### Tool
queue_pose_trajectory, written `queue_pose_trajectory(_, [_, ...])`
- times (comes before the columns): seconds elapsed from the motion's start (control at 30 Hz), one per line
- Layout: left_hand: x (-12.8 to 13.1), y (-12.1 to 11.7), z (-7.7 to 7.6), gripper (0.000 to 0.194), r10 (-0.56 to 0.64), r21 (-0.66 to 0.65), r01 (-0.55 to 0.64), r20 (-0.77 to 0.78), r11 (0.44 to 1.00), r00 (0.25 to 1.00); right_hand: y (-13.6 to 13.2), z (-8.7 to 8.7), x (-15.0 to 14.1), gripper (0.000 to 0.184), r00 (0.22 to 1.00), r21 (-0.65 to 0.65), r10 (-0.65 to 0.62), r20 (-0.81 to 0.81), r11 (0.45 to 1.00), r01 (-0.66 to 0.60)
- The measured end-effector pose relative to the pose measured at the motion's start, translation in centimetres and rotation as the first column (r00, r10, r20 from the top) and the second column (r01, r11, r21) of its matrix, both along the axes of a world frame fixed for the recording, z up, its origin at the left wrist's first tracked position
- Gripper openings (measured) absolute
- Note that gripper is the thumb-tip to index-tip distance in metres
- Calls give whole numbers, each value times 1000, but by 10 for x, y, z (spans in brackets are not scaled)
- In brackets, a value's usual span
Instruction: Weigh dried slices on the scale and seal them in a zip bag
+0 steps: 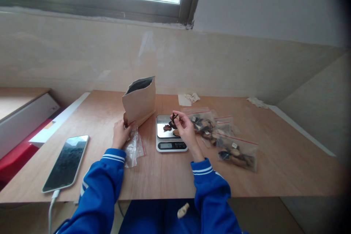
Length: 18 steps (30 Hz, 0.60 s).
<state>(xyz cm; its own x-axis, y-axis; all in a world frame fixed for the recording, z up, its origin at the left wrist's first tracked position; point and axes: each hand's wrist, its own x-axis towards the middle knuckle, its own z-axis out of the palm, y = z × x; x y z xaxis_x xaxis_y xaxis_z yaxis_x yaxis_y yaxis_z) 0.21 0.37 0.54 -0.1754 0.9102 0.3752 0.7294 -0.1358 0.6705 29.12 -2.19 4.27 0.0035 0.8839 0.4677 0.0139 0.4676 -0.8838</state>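
My right hand is closed in a pinch on dark, curled dried pieces, held just over a small digital scale. More brown dried pieces lie on the scale's metal plate; their exact kind is unclear. To the left of the scale, a kraft paper pouch stands with its top gaping. The fingers of my left hand are closed at the pouch's lower left edge, and the fingertips are partly hidden. Beside that hand, clear zip bags lie flat on the table.
Right of the scale, several zip bags hold dark and pale dried pieces. A phone with a white cable plugged in rests at the left of the table. Crumpled tissue is near the wall. A pale piece shows over my lap.
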Motion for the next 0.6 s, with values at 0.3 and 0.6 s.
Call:
queue_pose_trajectory(0.3, [0,0,0,29,-3,9,3,-6,1000,1000,-3,-20,-7,42,992,-33,-51,119,998,55])
queue_pose_trajectory(0.6, [-2,1,-3,31,-12,21,12,-5,1000,1000,-13,-15,-12,33,960,-54,80,267,996,-68])
